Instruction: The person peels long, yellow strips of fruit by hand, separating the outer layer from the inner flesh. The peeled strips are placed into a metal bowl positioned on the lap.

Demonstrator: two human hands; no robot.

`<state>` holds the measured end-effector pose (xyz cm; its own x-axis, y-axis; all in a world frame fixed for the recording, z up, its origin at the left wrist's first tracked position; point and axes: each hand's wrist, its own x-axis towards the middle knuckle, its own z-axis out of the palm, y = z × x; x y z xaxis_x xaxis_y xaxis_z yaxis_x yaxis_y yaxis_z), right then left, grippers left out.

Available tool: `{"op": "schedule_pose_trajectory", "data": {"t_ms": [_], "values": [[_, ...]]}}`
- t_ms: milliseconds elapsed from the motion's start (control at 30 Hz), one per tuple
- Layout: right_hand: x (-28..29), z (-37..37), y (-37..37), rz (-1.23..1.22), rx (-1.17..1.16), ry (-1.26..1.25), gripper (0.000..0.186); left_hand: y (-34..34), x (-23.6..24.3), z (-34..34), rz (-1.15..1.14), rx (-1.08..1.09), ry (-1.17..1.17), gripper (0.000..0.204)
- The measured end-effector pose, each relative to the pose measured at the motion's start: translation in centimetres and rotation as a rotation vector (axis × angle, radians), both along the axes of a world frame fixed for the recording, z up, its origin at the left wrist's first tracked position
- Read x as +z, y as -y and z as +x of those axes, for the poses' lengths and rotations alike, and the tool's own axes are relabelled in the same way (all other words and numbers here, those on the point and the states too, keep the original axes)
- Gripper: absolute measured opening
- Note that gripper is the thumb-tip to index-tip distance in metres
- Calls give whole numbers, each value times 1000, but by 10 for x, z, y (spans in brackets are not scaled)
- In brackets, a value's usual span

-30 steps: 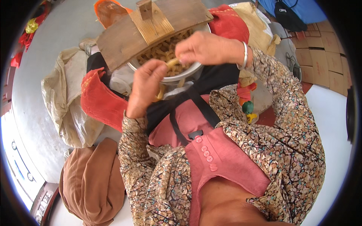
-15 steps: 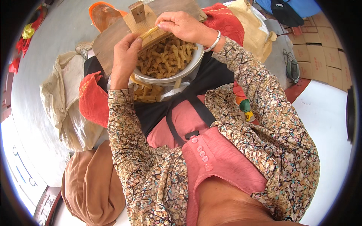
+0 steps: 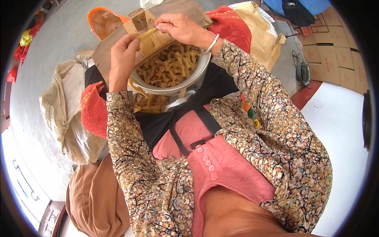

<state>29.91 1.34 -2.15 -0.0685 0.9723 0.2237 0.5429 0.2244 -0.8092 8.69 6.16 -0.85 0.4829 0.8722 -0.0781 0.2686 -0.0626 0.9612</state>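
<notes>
A flat, pale yellow strip, which looks like tofu skin, is stretched between my two hands. My left hand pinches its near-left end between thumb and fingers. The other end is in the closed fingers of my right hand, which has a silver bangle at the wrist. Both hands are over a wooden board that carries a lighter wood piece and an upright wood block. Just below the board sits a metal basin full of knotted yellow-brown pieces. Loose strips lie nearer my lap, partly hidden.
An orange container stands beyond the board. Red cloth and a tan sack are at the right, with stacked cartons farther off. To the left lie a pale sack and a brown cloth-covered bundle.
The whole view has shifted slightly. My hands have moved a little to the left over the board, both still holding the strip. The basin's contents look the same.
</notes>
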Motion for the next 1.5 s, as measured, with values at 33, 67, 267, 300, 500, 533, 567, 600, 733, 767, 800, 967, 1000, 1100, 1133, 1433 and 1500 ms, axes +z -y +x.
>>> {"op": "schedule_pose_trajectory", "data": {"t_ms": [33,67,267,300,500,533,567,600,733,767,800,967,1000,1100,1133,1433,1500], "values": [[3,-1,2,-18,6,6,20,-1,0,-1,-8,2,-1,22],[4,-2,3,-37,13,11,20,-3,-3,-2,8,2,22,21],[1,-3,3,-6,-34,-2,20,-11,-15,2,67,-14,39,19],[1,-4,1,-8,-37,26,21,-16,-19,5,103,-14,22,19],[-13,3,-4,81,-123,235,23,-13,-25,5,501,168,-538,22],[-11,1,4,68,-106,194,23,-8,-34,-6,462,191,-479,24],[-8,-1,9,53,-90,153,22,-8,-41,-14,423,215,-420,27],[-1,-3,17,28,-54,110,23,-4,-45,-16,399,203,-263,33],[-3,-7,44,-112,103,-41,30,17,-52,-22,-73,171,148,24],[-1,-10,52,-214,127,-147,30,26,-42,-22,-149,133,137,22],[1,-14,56,-301,168,-258,29,34,-29,-23,-211,110,122,20],[12,-23,71,-185,119,-17,17,63,-9,-6,-150,-26,135,20],[9,-23,72,-99,113,95,17,68,-5,-4,-181,-64,146,20],[10,-22,72,70,102,247,22,75,2,2,-254,-109,186,21],[9,-22,72,99,107,266,22,77,2,3,-251,-105,201,21],[15,-20,77,125,180,206,20,87,-4,-20,-466,10,270,22],[14,-22,80,139,222,175,21,92,-4,-25,-641,41,450,24]]}}
